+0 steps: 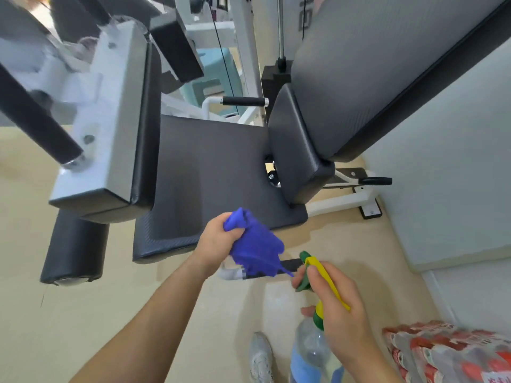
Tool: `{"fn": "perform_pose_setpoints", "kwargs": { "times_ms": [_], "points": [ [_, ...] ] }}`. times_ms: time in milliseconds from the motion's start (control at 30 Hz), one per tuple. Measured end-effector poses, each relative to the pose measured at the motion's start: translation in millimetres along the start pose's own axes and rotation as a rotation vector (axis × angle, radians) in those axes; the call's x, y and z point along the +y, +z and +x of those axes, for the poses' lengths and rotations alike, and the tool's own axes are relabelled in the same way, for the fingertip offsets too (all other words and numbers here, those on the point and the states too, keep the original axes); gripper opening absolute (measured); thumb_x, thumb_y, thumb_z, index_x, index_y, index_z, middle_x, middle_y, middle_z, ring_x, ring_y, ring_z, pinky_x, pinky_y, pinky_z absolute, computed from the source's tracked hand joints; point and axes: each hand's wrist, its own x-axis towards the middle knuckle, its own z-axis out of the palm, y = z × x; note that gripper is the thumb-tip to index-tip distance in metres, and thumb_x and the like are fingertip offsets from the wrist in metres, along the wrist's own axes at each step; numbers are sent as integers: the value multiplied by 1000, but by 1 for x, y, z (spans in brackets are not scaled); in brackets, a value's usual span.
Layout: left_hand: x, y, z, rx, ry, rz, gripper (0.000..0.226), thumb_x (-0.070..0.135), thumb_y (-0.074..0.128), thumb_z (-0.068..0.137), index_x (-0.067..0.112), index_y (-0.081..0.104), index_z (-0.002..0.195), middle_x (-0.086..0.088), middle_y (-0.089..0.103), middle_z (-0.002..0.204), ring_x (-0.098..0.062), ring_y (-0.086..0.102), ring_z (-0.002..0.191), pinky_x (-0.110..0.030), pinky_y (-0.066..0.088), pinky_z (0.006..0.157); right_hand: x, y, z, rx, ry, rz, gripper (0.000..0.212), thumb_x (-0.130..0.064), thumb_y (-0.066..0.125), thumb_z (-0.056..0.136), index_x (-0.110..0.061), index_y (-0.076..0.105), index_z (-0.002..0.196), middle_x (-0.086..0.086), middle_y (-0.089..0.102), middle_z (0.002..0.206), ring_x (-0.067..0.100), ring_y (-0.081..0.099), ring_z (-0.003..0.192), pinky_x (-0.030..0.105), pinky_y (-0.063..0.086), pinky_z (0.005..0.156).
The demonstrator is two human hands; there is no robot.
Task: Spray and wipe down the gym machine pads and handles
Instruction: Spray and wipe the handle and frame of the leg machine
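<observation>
Left hand: the left hand (218, 236) is holding a blue cloth (254, 244), its fingers curling tight round the bunched top.
Cloth: it is looking soft and crumpled, and it is hanging down over the near handle (290, 264).
Near handle: a black grip on a white tube is sitting just in front of the seat pad (210, 175); the cloth is hiding its middle.
Right hand: the right hand (337, 302) is gripping the spray bottle (312, 349), fingers wrapping round its neck and spray head.
Spray bottle: it is see-through plastic with a blue label and a green and yellow top; the picture edge is cutting off its bottom.
Seat pad: it is lying flat, dark grey, with tiny bumps and a stitched rim.
Back pad (373, 73): it is long, grey and leaning; its top is running out of view.
Roller pad (73, 250): it is round, black and shiny, sticking out low on the left.
Far handle (243, 101): a small black grip is showing behind the seat.
Hard to see: the white metal parts at the top left are blurring, and a red and white pack (448, 352) in the corner is blurring too.
</observation>
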Motion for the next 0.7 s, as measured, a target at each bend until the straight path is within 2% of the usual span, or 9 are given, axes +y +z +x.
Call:
{"fn": "perform_pose_setpoints", "kwargs": {
  "times_ms": [67,133,200,300,367,467,567,600,700],
  "points": [
    [23,4,7,35,-53,-485,17,4,55,95,8,67,106,-11,73,94,-25,70,80,-37,56,67,-22,6,17,-2,-22,2,36,-53,53,87,-22,71,86,-2,73,91,11,67,90,31,56,68],
    [42,9,25,131,-138,-852,20,3,48,101,8,65,109,-12,76,94,-24,75,79,-39,59,70,-45,14,40,-3,-58,2,37,-53,52,89,-21,71,87,-1,73,90,10,65,85,30,55,65],
    [56,11,59,232,-241,-1091,19,4,46,103,4,63,112,-16,76,95,-27,75,80,-41,57,77,-68,27,69,5,-94,-12,35,-54,52,89,-25,71,87,-1,73,89,13,66,86,34,56,66],
    [81,12,126,357,-331,-1246,31,9,43,105,-2,54,131,-24,67,122,-36,69,96,-47,56,82,-100,53,121,31,-192,-46,40,-56,52,90,-19,67,85,6,69,86,30,63,89,47,57,72],
    [103,11,170,417,-347,-1241,36,9,43,105,-3,50,138,-25,62,130,-37,66,98,-49,55,86,-118,68,158,57,-234,-74,42,-55,51,92,-16,65,84,7,67,85,31,62,87,55,59,74],
    [137,4,235,511,-301,-1106,28,0,45,100,2,54,127,-22,65,119,-37,67,95,-51,57,85,-138,85,227,92,-200,-96,39,-55,51,93,-21,67,83,1,70,83,27,64,82,59,58,76],
    [164,-12,282,587,-233,-900,25,-4,41,99,15,58,94,-11,64,86,-25,63,70,-31,56,58,-149,102,292,132,-156,-95,38,-61,50,90,-29,67,80,-7,72,80,22,67,80,60,58,78],
    [170,-20,296,617,-221,-835,28,-3,41,97,18,57,88,-7,63,79,-24,62,67,-29,55,57,-153,107,313,140,-136,-83,37,-62,50,90,-31,67,80,-9,73,80,19,68,81,59,59,81],
    [174,-46,337,731,-206,-607,25,4,43,93,22,60,88,-3,64,83,-30,67,89,-42,59,85,-157,126,370,150,-44,-57,40,-63,49,86,-29,67,77,-11,74,77,13,68,82,57,59,86]
  ]
}}
